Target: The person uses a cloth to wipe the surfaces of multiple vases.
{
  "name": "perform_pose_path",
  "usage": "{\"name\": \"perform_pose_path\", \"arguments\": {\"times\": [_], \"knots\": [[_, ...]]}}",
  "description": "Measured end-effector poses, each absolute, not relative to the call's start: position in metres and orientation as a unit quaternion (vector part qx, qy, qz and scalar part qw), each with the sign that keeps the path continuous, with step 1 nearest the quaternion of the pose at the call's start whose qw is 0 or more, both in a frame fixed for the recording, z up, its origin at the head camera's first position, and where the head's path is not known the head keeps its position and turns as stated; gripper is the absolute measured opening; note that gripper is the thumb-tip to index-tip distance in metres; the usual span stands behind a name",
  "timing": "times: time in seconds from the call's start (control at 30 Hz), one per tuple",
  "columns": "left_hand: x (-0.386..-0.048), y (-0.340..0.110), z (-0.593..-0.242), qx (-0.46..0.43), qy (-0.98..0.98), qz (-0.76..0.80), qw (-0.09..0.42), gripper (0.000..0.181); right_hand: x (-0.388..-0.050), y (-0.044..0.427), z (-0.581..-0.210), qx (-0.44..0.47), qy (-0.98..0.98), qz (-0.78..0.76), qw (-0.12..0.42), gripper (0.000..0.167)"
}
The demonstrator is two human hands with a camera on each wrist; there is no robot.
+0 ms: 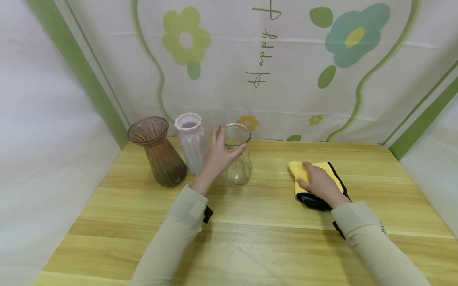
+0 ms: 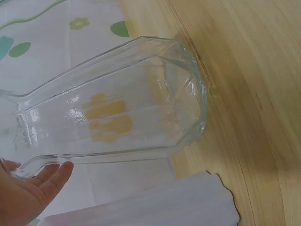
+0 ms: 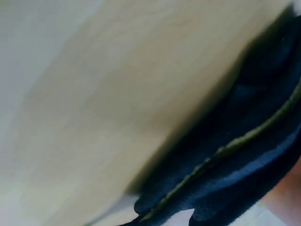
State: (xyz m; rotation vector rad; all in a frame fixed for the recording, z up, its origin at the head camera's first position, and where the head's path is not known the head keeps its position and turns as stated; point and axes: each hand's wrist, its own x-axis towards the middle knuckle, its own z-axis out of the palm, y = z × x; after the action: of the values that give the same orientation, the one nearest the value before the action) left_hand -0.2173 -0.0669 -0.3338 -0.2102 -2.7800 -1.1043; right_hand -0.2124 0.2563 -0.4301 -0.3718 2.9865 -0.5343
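In the head view a clear glass vase (image 1: 237, 169) stands upright on the wooden table. My left hand (image 1: 218, 157) is at its neck, fingers by the far left of the rim and thumb across the near side. From the left wrist view, the glass vase (image 2: 136, 108) has faceted sides, with my fingers (image 2: 51, 181) beside its neck. On the right, my right hand (image 1: 320, 182) grips a folded yellow cloth (image 1: 297, 169) with black edging, fingers over its top. The cloth's dark underside (image 3: 225, 160) fills part of the blurred right wrist view.
A white-pink ribbed vase (image 1: 193, 147) stands just left of the glass one. Further left is a brown ribbed vase (image 1: 162, 159) with a flared mouth. Behind the table (image 1: 243, 238) hangs a white curtain (image 1: 229, 59) printed with flowers.
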Motion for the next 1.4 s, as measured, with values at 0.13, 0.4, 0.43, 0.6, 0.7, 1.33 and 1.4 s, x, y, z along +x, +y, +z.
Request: {"name": "perform_pose_path", "arguments": {"times": [0.13,0.4,0.43,0.6,0.7,1.33,1.4], "knots": [[-0.218,-0.067,-0.333,-0.072,-0.923,-0.372,0.07,0.095,-0.212,0.257,-0.429,-0.12,0.977,-0.177,0.021,0.056],[-0.218,-0.067,-0.331,-0.073,-0.921,-0.377,0.067,0.095,-0.208,0.255,-0.424,-0.125,0.978,-0.169,-0.016,0.047],[-0.219,-0.067,-0.331,-0.073,-0.921,-0.376,0.067,0.095,-0.208,0.255,-0.424,-0.124,0.978,-0.169,-0.016,0.047],[-0.219,-0.068,-0.33,-0.077,-0.923,-0.371,0.064,0.095,-0.208,0.256,-0.421,-0.113,0.976,-0.185,-0.012,0.046],[-0.219,-0.068,-0.33,-0.078,-0.923,-0.37,0.064,0.095,-0.209,0.256,-0.42,-0.109,0.975,-0.191,-0.012,0.047],[-0.216,-0.07,-0.331,-0.085,-0.918,-0.384,0.046,0.094,-0.206,0.252,-0.416,-0.145,0.962,-0.189,-0.134,0.04],[-0.216,-0.071,-0.331,-0.086,-0.918,-0.384,0.047,0.093,-0.205,0.251,-0.416,-0.154,0.957,-0.191,-0.155,0.042]]}}
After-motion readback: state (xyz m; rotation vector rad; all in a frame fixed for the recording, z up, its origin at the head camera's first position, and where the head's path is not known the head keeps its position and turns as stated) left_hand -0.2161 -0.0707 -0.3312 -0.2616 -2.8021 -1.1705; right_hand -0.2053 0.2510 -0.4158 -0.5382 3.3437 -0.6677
